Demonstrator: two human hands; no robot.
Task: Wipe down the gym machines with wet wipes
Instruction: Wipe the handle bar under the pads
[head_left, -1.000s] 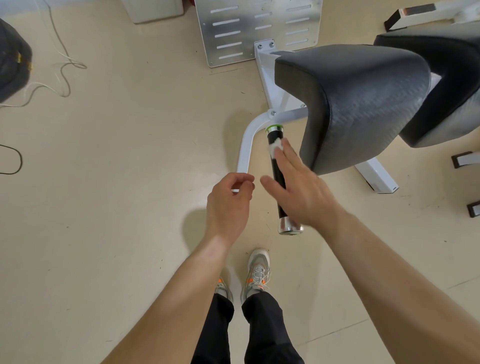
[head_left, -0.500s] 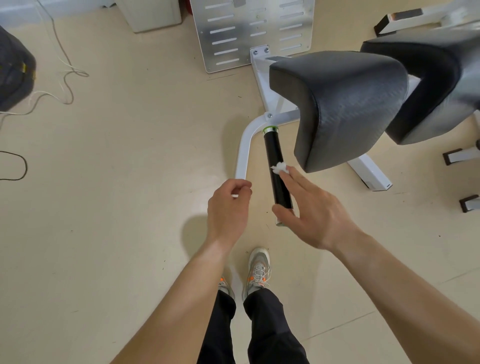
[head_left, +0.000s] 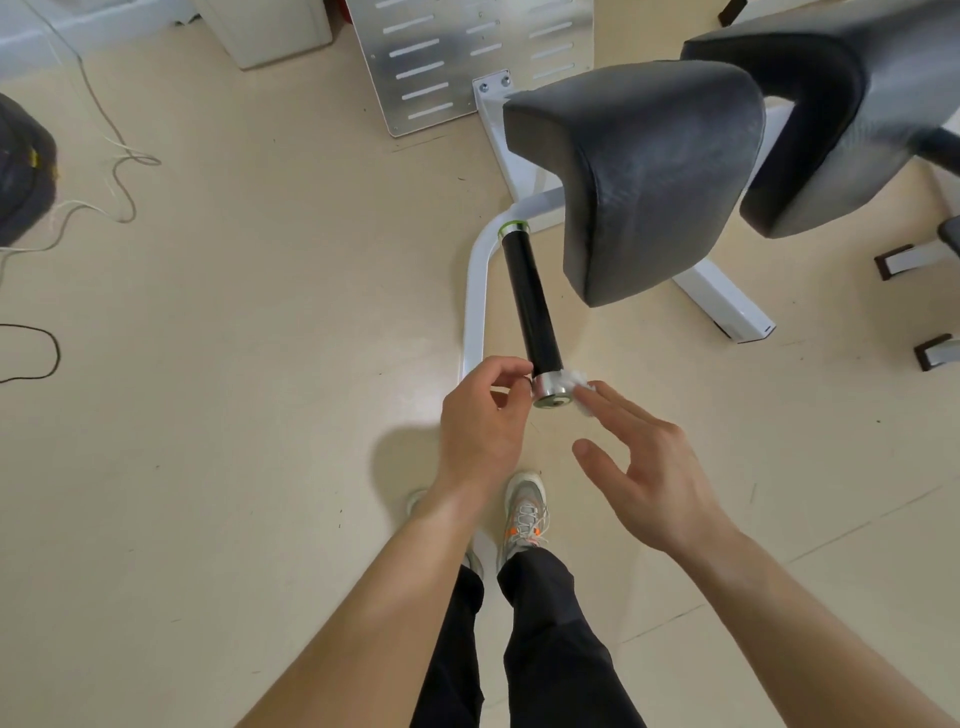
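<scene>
Hands flank the silver end cap (head_left: 550, 391): left hand (head_left: 480, 421) curled at its left edge, grip on anything unclear; right hand (head_left: 649, 467) pressing the wet wipe (head_left: 580, 391) flat-fingered against its right edge; beyond, the black grip (head_left: 530, 301) passes just left of the seat pad (head_left: 649, 171), floor (head_left: 234, 364) open leftward.

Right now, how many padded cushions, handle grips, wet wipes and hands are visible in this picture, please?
Black padded cushions: 2
Black cylindrical handle grip with silver end cap: 1
Crumpled white wet wipe: 1
Bare hands, left hand and right hand: 2
Total: 6
</scene>
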